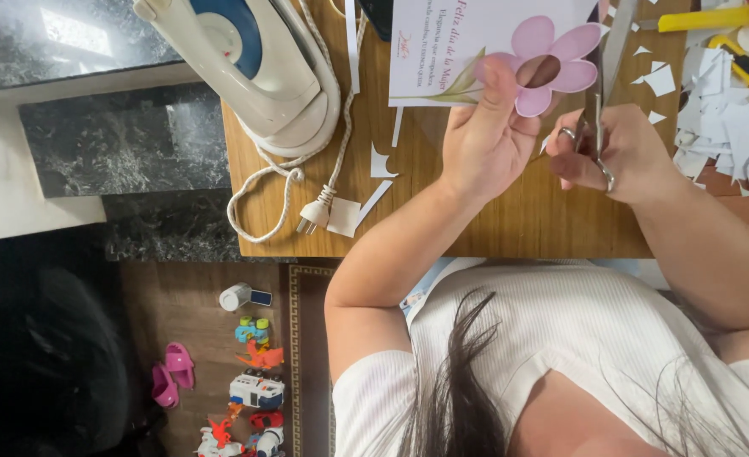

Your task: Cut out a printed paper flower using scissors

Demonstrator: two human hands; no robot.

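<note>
A: What is way over on the left?

B: A white and blue iron (251,63) lies on the wooden surface (510,220). Its cord ends in a white plug (313,216).

A: And next, in the middle?

B: The left hand (486,140) holds up a white card (442,51) with a pink paper flower (552,63) on it. The thumb and fingers (500,85) are pinching the card right beside the flower.

A: Where is the flower from the other hand?

B: Just above it and a bit to the left. The right hand (616,152) is very near, almost touching the left one. Its fingers are curled through the loops of the scissors (599,110), gripping them. The blades point up along the flower's right edge.

A: Are the blades apart?

B: I cannot tell. They look like one thin line.

A: What is on the far right?

B: Lots of white paper scraps (730,118) and a yellow cutter (713,19).
</note>
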